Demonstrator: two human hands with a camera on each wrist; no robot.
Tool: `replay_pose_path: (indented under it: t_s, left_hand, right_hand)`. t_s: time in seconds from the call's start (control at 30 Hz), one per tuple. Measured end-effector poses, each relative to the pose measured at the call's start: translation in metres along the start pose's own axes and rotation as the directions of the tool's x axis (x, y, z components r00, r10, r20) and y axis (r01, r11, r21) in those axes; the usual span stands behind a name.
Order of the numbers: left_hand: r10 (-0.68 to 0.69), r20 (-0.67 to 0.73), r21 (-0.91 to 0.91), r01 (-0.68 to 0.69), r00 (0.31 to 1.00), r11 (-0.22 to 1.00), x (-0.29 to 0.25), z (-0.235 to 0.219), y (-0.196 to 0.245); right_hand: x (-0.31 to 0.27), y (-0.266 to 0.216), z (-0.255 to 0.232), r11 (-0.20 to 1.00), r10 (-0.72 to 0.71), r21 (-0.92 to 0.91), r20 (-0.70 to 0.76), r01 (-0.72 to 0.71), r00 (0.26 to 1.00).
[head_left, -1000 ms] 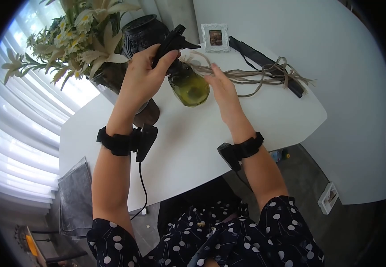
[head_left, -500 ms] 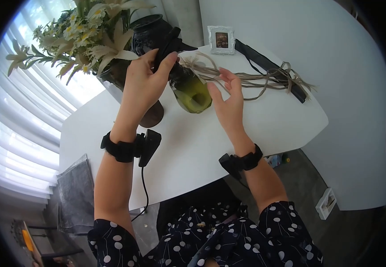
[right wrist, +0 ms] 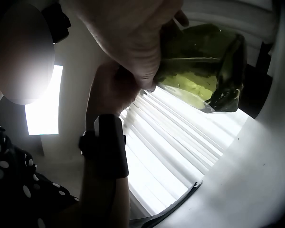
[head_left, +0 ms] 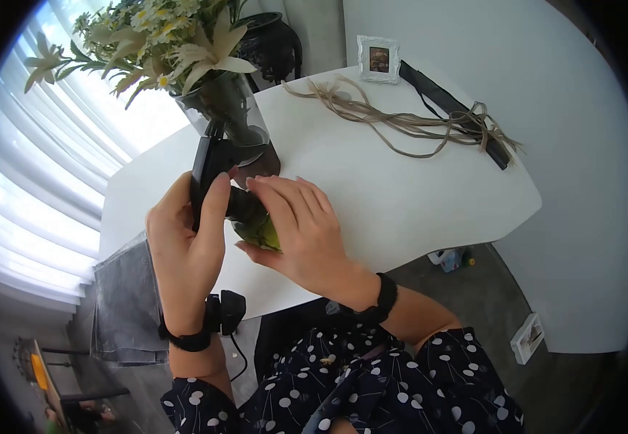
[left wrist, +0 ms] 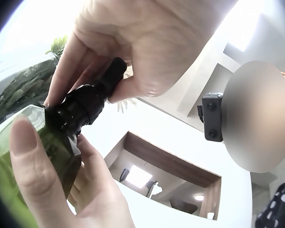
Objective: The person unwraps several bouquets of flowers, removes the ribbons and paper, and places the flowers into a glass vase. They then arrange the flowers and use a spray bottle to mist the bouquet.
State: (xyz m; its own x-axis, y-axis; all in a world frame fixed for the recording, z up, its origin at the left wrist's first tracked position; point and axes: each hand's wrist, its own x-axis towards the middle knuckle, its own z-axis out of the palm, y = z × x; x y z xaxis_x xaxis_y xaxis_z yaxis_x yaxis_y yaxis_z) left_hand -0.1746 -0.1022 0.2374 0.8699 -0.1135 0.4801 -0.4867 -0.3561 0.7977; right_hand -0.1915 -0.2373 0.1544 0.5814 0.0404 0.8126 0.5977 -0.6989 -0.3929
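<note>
A green glass bottle (head_left: 256,230) with a black spray head (head_left: 213,163) is held over the table's near left part. The left hand (head_left: 187,249) grips the spray head, its fingers mostly hidden behind it. Curled round the bottle's body is the right hand (head_left: 303,231), thumb below and fingers above. In the left wrist view the black neck (left wrist: 78,107) lies between the left hand (left wrist: 137,42) and the right hand (left wrist: 61,190). The faceted base of the green bottle (right wrist: 199,71) sticks out past the right hand (right wrist: 133,42) in the right wrist view.
Behind the hands stands a glass vase (head_left: 238,116) of flowers, with a dark pot (head_left: 274,47) beyond it. Beige cords (head_left: 393,119), a black folded strap-like item (head_left: 451,108) and a white picture frame (head_left: 379,59) lie or stand at the back of the white table (head_left: 401,202).
Both hands have moved nearer the body with the bottle, down and left in the head view. The right hand, beside the bottle before, now grips its body.
</note>
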Motion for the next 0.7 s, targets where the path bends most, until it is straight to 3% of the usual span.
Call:
replay_pose_path:
  t_s: [0.1,0.17,0.23,0.3,0.37,0.4,0.43,0.53,0.6,0.63,0.7]
  left_hand:
    - [-0.007,-0.013,0.108,0.008,1.000,0.994,-0.009,-0.013,-0.001]
    - [0.106,-0.035,-0.043,-0.108,0.994,0.993,-0.013,-0.018,-0.002]
    - [0.114,0.030,-0.072,-0.112,0.993,0.991,-0.015,-0.034,-0.012]
    - [0.159,0.148,-0.277,-0.113,0.976,0.954,-0.011,-0.035,-0.027]
    - [0.004,0.365,-0.195,0.073,0.931,0.978,-0.013,-0.036,-0.043]
    - [0.029,0.426,-0.122,0.025,0.904,0.992,-0.014,-0.033,-0.053]
    - [0.050,0.483,-0.052,-0.028,0.874,0.998,-0.015,-0.029,-0.061]
    - [0.105,0.530,-0.173,-0.015,0.842,0.985,-0.022,-0.010,-0.065]
    - [0.093,0.533,-0.152,-0.014,0.841,0.988,-0.025,-0.001,-0.060]
    - [0.079,0.545,-0.128,-0.011,0.834,0.992,-0.026,0.004,-0.057]
    - [0.126,0.503,-0.146,-0.060,0.855,0.987,-0.027,0.013,-0.061]
  right_hand:
    - [0.004,-0.005,0.006,0.997,-0.033,0.075,-0.004,0.033,0.999]
    - [0.009,-0.004,0.004,0.986,-0.068,0.154,0.007,0.066,0.998]
    - [0.013,-0.001,-0.001,0.976,-0.045,0.216,0.017,0.040,0.999]
    - [0.016,0.003,-0.007,0.961,-0.021,0.277,0.024,0.013,0.999]
    - [0.016,0.008,-0.014,0.902,0.122,0.402,0.108,-0.156,0.987]
    - [0.016,0.011,-0.017,0.809,0.184,0.521,0.215,-0.272,0.959]
    - [0.017,0.014,-0.019,0.812,0.174,0.521,0.215,-0.264,0.961]
    - [0.012,0.022,-0.020,0.780,0.136,0.565,0.266,-0.269,0.954]
    - [0.006,0.023,-0.021,0.673,0.186,0.643,0.329,-0.365,0.926]
    - [0.002,0.025,-0.022,0.676,0.177,0.642,0.333,-0.360,0.926]
    - [-0.001,0.030,-0.024,0.504,0.211,0.725,0.424,-0.470,0.881]
